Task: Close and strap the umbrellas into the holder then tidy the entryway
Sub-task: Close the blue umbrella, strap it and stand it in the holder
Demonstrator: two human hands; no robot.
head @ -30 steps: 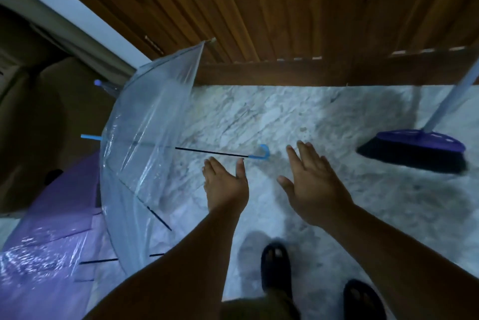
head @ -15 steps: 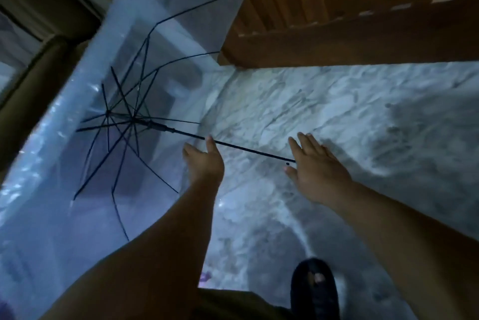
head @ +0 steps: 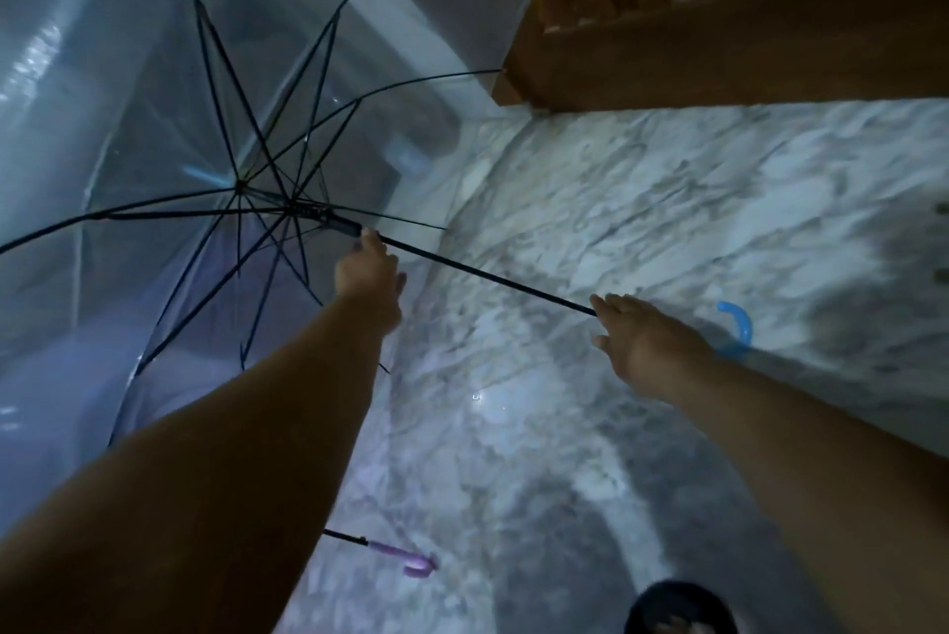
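An open clear umbrella (head: 154, 68) with black ribs fills the upper left, its inside facing me. Its black shaft (head: 488, 276) runs down to the right and ends in a blue hooked handle (head: 739, 330). My left hand (head: 367, 271) grips the shaft just below the runner (head: 341, 225), fingertips against it. My right hand (head: 642, 338) holds the lower end of the shaft where the blue handle begins; the hand hides that joint. A second umbrella lies low on the floor, showing only its purple hooked handle (head: 411, 562).
Grey-veined marble floor (head: 667, 197) spreads under both arms. A wooden door (head: 719, 17) stands at the upper right. My foot in a black slipper (head: 678, 608) shows at the bottom edge.
Both hands went from hovering above the umbrella on the floor to holding its shaft. The umbrella has been lifted and turned, so its inside now faces me.
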